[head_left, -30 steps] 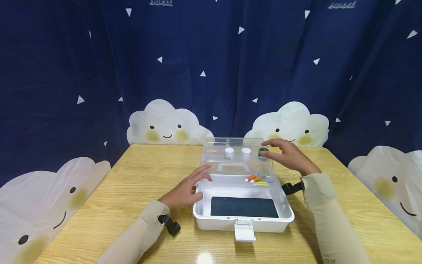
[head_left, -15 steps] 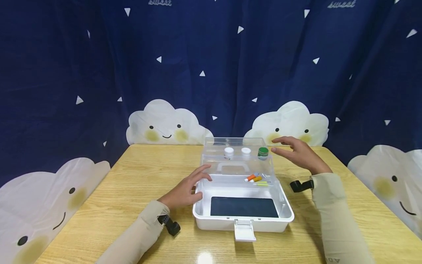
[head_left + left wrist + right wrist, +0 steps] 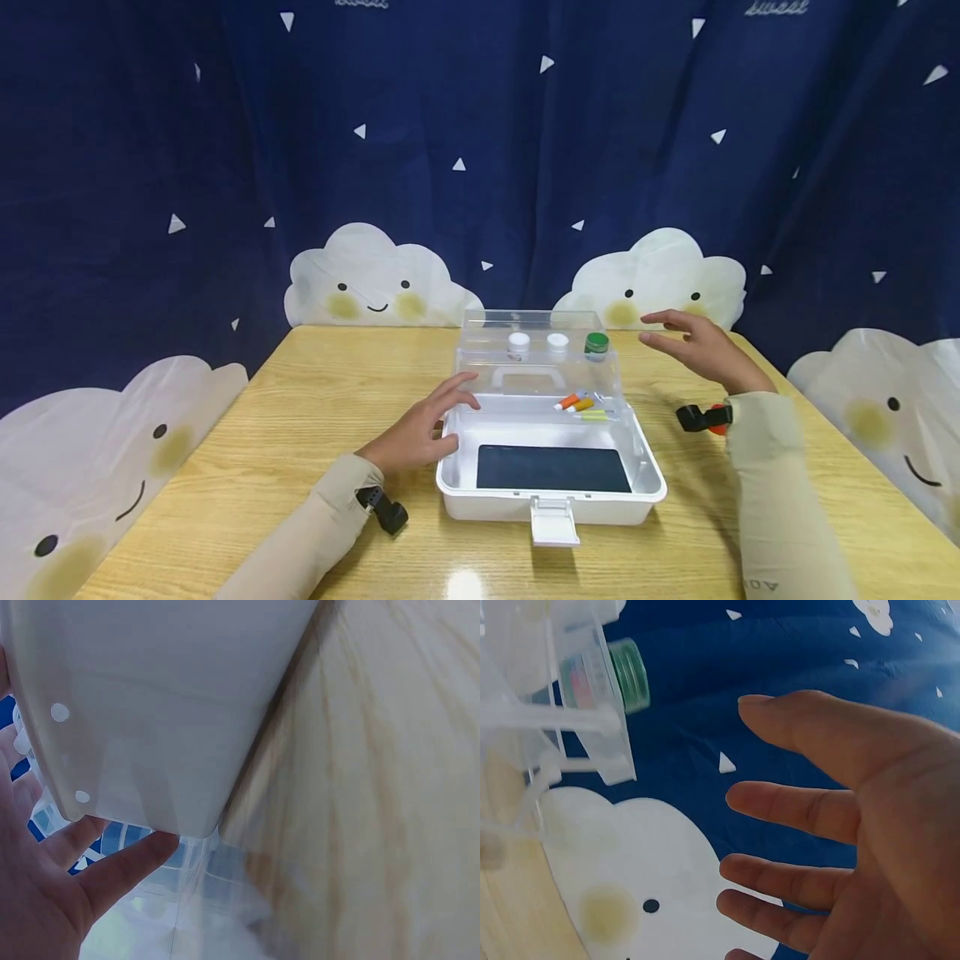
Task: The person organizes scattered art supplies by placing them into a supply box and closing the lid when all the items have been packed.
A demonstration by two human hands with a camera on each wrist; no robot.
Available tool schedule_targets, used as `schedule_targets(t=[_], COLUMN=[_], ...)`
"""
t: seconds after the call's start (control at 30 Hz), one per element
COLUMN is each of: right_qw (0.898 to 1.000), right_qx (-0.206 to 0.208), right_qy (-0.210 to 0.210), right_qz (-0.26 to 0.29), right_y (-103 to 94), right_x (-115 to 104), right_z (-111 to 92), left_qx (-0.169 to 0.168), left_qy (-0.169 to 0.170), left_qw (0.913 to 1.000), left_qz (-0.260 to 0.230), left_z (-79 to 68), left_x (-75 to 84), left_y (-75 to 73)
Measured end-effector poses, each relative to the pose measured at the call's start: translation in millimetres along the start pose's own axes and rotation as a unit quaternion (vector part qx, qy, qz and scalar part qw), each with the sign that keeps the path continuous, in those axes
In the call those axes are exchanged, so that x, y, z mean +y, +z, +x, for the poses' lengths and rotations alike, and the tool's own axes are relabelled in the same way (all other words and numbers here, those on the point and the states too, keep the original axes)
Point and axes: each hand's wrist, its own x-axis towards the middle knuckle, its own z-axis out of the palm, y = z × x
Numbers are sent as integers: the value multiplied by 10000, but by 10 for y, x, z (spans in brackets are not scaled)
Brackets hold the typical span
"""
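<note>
A white plastic case [image 3: 487, 508] lies opened on the table, its transparent lid and tray sections raised at the back. My left hand [image 3: 412, 429] rests at the case's left side; the left wrist view has fingertips [image 3: 161, 844] touching the end of the white wall [image 3: 180, 735]. To the right of the case my right hand [image 3: 705, 354] hangs in the air, fingers spread, holding nothing. Nearest to it, apart from the fingers, is a green-lidded jar [image 3: 597, 343] in the clear tray. Two white-capped containers [image 3: 518, 342] stand in line with that jar.
Orange [image 3: 570, 402], ochre [image 3: 582, 405] and yellow-green [image 3: 595, 415] small tubes lie at the case's back right. A dark flat rectangle [image 3: 552, 468] lies inside the case. The latch [image 3: 553, 523] hangs down in front. Something red [image 3: 718, 419] shows beside the right wrist camera.
My right hand has let go of the green-lidded jar and moved off to the right. The jar stays in the tray. My left hand has kept its place; the red thing has come into sight.
</note>
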Motion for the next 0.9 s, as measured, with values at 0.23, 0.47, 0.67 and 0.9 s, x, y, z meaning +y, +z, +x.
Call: schedule_targets(t=[0.23,0.47,0.67,0.9], right_qw=[9995,9994,9990,9981], right_qx=[84,-16,-80,-150], right_qy=[0,111,421,576], right_qz=[313,328,110,134], right_y=[-51,-73,-107,-122], right_x=[190,311,443,607], right_z=[-44,-45,-76,-95], left_qx=[-4,17,28,29], left_qy=[22,-29,-48,-66], left_qw=[10000,10000,10000,10000], left_qz=[56,54,66,56], left_z=[5,12,14,9], left_x=[-8,-32,-32,-18], left_y=[10,14,19,13])
